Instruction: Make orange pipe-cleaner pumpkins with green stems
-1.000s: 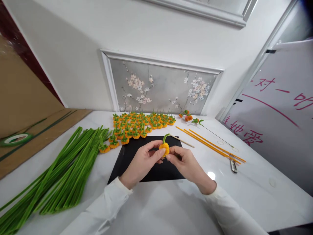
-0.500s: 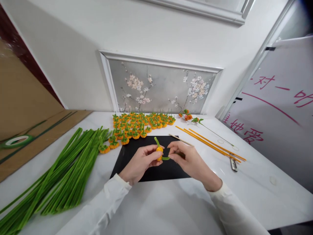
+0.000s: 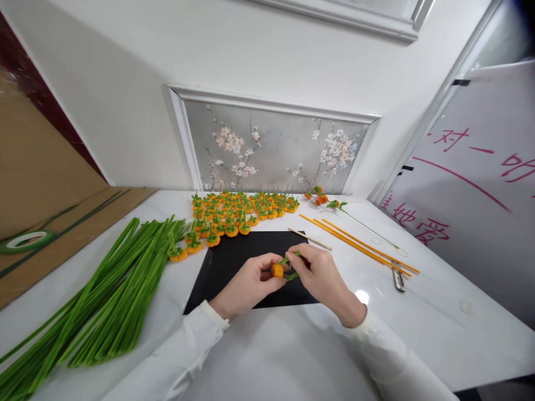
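Observation:
Over the black mat (image 3: 234, 267), my left hand (image 3: 251, 282) pinches an orange pipe-cleaner flower (image 3: 277, 270) between thumb and fingers. A green pipe cleaner (image 3: 291, 276) comes out of the flower's right side, its two ends pointing right. My right hand (image 3: 321, 273) is closed on the upper end of that green pipe cleaner, close to the flower. Behind the mat stand rows of finished-looking orange flowers (image 3: 232, 229) with green tops. To the left lies a large bundle of green pipe cleaners (image 3: 121, 295).
On the right lie a thin wooden stick (image 3: 310, 239), several orange pipe cleaners (image 3: 355, 243) and a metal tool (image 3: 398, 279). A long-stemmed flower spray (image 3: 334, 205) rests near the wall. Green tape (image 3: 29, 241) sits on cardboard (image 3: 79, 228) at far left.
The flower has turned in my left hand so both green ends point right. My right hand has shifted from the lower green end to the upper one.

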{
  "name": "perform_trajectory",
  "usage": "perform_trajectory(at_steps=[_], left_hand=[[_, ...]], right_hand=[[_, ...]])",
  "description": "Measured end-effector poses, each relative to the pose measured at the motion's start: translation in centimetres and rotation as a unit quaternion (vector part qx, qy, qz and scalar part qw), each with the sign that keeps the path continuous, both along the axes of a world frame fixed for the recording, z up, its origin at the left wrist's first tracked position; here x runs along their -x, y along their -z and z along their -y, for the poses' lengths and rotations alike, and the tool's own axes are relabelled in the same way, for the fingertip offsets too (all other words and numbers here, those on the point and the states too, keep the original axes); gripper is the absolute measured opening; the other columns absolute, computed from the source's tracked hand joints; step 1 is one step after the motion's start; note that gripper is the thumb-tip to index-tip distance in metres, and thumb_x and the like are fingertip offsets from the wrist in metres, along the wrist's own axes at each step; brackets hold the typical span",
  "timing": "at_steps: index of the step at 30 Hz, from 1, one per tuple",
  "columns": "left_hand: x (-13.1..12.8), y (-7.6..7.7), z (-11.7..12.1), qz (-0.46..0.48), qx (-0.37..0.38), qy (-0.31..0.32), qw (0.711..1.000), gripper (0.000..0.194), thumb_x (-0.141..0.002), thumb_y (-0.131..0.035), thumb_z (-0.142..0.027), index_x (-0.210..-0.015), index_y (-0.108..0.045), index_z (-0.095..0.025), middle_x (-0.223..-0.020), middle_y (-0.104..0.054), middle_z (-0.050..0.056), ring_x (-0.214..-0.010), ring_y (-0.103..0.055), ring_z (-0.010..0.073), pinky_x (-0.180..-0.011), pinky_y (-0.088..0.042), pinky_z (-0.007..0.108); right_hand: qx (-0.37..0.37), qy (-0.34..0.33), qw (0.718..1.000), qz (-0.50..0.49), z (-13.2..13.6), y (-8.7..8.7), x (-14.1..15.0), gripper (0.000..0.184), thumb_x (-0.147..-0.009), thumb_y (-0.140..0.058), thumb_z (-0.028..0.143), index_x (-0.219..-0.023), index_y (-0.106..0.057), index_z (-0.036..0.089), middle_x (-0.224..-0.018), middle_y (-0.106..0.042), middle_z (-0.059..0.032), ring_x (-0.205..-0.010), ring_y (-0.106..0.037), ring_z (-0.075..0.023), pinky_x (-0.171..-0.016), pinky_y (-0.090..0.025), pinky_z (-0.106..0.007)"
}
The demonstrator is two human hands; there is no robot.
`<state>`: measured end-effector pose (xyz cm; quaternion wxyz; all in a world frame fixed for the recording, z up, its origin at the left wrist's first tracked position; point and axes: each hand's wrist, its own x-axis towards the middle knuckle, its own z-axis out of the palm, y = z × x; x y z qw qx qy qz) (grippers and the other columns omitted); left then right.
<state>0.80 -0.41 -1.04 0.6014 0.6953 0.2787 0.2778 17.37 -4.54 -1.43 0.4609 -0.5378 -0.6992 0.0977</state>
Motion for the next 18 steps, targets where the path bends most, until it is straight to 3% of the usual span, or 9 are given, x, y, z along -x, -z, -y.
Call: perform_trajectory(at_steps=[7,11,14,16,18], left_hand=[[0.0,-0.5,0.5,0.095,0.166,-0.060,0.980,0.019,-0.074,-0.069,-0.026,-0.089,-0.061,-0.017,-0.092,-0.064,0.002,-0.090,-0.062,0.0142,-0.089,-0.047,0.030],[0.0,-0.7,0.4,0.089,0.193,-0.070,0.975,0.015,-0.075,-0.068,-0.027,-0.086,-0.061,-0.018,-0.089,-0.064,0.001,-0.087,-0.062,0.0128,-0.083,-0.049,0.026],[0.1,-0.9,0.2,0.075,0.199,-0.081,0.974,0.014,-0.075,-0.067,-0.026,-0.084,-0.061,-0.017,-0.087,-0.063,0.001,-0.083,-0.061,0.0114,-0.080,-0.050,0.024],[0.3,-1.0,-0.1,0.078,0.197,-0.091,0.973,0.014,-0.075,-0.067,-0.026,-0.085,-0.061,-0.017,-0.088,-0.063,0.001,-0.083,-0.061,0.0108,-0.080,-0.050,0.022],[0.5,-1.1,-0.4,0.087,0.189,-0.103,0.973,0.014,-0.076,-0.067,-0.025,-0.086,-0.061,-0.017,-0.089,-0.063,0.002,-0.083,-0.061,0.0108,-0.079,-0.050,0.022]], right_hand=[[0.033,-0.032,0.996,0.073,0.3,-0.1,-0.7,0.020,-0.086,-0.047,0.015,-0.071,-0.060,0.019,-0.068,-0.063,-0.0016,-0.060,-0.055,-0.0140,-0.056,-0.039,-0.025],[0.049,-0.061,0.991,0.108,0.5,-0.4,-1.1,0.022,-0.085,-0.045,0.012,-0.071,-0.060,0.019,-0.067,-0.060,-0.0008,-0.060,-0.055,-0.0132,-0.057,-0.040,-0.024],[0.036,-0.070,0.992,0.102,0.6,-0.8,-1.4,0.014,-0.085,-0.051,0.015,-0.094,-0.061,0.020,-0.081,-0.062,-0.0022,-0.070,-0.057,-0.0139,-0.064,-0.045,-0.025],[0.018,-0.080,0.990,0.115,0.7,-0.9,-1.6,0.034,-0.082,-0.059,0.017,-0.115,-0.055,0.022,-0.100,-0.059,-0.0052,-0.083,-0.059,-0.0161,-0.069,-0.048,-0.026],[-0.005,-0.081,0.985,0.154,0.7,-0.9,-1.7,0.043,-0.080,-0.061,0.017,-0.121,-0.051,0.025,-0.113,-0.054,-0.0075,-0.088,-0.059,-0.0169,-0.070,-0.049,-0.027]])
